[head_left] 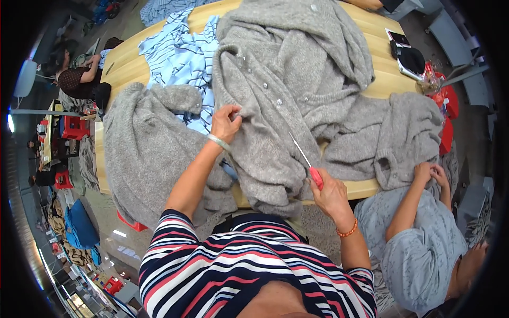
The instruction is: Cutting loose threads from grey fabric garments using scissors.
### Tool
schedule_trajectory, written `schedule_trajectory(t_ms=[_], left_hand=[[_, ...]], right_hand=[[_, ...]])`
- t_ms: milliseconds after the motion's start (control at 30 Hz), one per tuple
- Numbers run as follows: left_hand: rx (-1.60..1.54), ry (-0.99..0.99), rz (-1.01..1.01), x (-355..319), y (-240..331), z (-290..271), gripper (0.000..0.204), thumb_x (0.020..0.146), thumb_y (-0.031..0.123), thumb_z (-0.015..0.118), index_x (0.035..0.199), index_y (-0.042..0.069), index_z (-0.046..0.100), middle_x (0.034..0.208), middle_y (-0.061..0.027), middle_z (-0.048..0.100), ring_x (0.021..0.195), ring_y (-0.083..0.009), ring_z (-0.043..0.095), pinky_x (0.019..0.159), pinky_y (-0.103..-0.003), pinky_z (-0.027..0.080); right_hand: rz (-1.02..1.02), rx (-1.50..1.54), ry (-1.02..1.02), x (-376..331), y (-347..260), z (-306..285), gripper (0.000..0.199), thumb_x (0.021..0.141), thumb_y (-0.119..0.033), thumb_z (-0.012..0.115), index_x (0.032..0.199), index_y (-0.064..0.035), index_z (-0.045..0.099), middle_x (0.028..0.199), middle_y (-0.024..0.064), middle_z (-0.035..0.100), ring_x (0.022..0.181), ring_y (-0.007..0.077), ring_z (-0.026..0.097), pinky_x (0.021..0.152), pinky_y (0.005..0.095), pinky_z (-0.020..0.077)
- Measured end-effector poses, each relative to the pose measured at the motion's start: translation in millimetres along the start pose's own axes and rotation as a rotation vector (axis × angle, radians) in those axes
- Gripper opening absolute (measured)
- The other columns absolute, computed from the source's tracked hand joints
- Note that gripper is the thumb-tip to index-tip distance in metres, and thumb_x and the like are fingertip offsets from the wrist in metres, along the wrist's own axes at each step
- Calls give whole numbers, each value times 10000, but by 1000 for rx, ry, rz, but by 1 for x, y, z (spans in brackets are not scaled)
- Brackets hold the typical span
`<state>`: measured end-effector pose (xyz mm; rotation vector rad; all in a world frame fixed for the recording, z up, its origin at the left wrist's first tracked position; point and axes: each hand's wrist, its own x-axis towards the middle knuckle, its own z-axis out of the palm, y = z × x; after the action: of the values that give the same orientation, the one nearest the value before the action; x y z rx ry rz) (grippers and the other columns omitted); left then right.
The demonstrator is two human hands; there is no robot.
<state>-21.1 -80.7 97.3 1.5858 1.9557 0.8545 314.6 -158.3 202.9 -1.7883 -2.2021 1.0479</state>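
Note:
A grey knitted cardigan [260, 138] with shiny buttons lies spread in front of me on the wooden table. My left hand [225, 125] has its fingers closed on the cardigan's edge, left of the button band. In my right hand [332, 199] is a tool with a red handle [317, 178] and a thin, pointed metal shaft; its exact kind is unclear. The shaft lies over the lower part of the cardigan, its tip pointing toward the buttons. Another grey knit garment [148, 140] hangs over the near left edge of the table.
Blue striped fabric [183, 53] lies at the far left of the table [127, 55]. More grey knitwear [297, 34] is piled at the back. At right, a person's hands [432, 173] are by a grey sleeve. A black item [407, 55] sits on the right edge.

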Motion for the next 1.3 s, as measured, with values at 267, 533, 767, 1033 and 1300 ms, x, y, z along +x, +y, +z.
schedule_trajectory(t_ms=[267, 533, 767, 1033, 1300], left_hand=[[252, 598, 456, 135, 6, -53, 199, 716, 94, 707, 912, 70, 683, 837, -48, 656, 815, -137, 591, 742, -317, 486], [-621, -76, -245, 162, -19, -18, 158, 732, 81, 735, 864, 44, 658, 819, -10, 635, 731, -80, 566, 691, -215, 461], [-989, -103, -162, 138, -25, -11, 458, 769, 14, 708, 1182, -5, 510, 1025, -83, 641, 876, -172, 637, 784, -308, 531], [-616, -129, -122, 94, 10, -38, 227, 757, 143, 622, 897, -21, 692, 804, -54, 686, 729, -132, 624, 668, -279, 502], [-1336, -269, 41, -12, 146, -176, 240, 835, 49, 606, 1056, -41, 631, 910, -89, 678, 766, -118, 642, 702, -249, 533]], right_hand=[[61, 5, -19, 13, 8, -12, 255, 853, -238, 614, 1078, -122, 580, 825, 204, 654, 774, 423, 619, 686, 491, 483], [45, 47, 65, 18, 22, -18, 268, 862, -224, 618, 1105, -117, 580, 801, 222, 640, 753, 434, 614, 656, 491, 474], [-112, 77, 88, 71, -7, -30, 256, 875, -228, 603, 1087, -87, 580, 769, 215, 635, 724, 414, 620, 644, 473, 478], [-262, 77, 29, 106, -51, -18, 285, 879, -251, 586, 1110, -83, 584, 793, 227, 632, 773, 424, 611, 683, 467, 477], [-138, -120, -64, 104, 17, 0, 275, 815, -206, 573, 1052, -70, 601, 851, 252, 613, 796, 426, 591, 689, 465, 463]])
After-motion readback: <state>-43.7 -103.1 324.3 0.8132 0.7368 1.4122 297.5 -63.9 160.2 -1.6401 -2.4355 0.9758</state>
